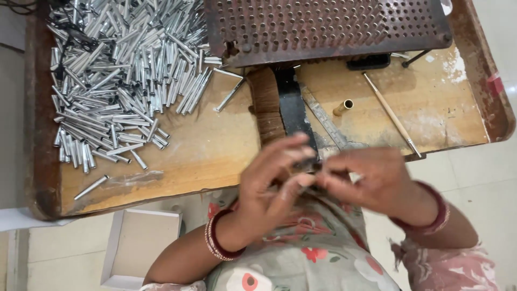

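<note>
Your two hands meet at the near edge of the tray (43, 161), fingertips together. Your left hand (269, 188) is half curled, fingers spread; your right hand (377, 180) pinches inward toward it. Something small sits between the fingertips, but it is blurred, so I cannot tell what it is or how firmly you hold it.

Just beyond your fingers, one dark metal bar (293, 108) runs away from you, with one brown block (266, 105) along its left side and one flat steel ruler (323, 116) angled off to its right. Past those lies one rusty perforated plate (328, 24), too many holes to count.

Right of your grip: one short brass tube (343, 107) and one thin stick (390, 114), well apart from each other, bare wood around them.

Far left of your grip, a heap of silver tubes (113, 70), far too many to count. Three or so strays lie loose nearer you; one stray tube (91, 186) lies alone near the tray's front edge. Open wood lies between that heap and your left hand.

Below the tray on your left, one open white box (116, 242), nothing visible inside.
</note>
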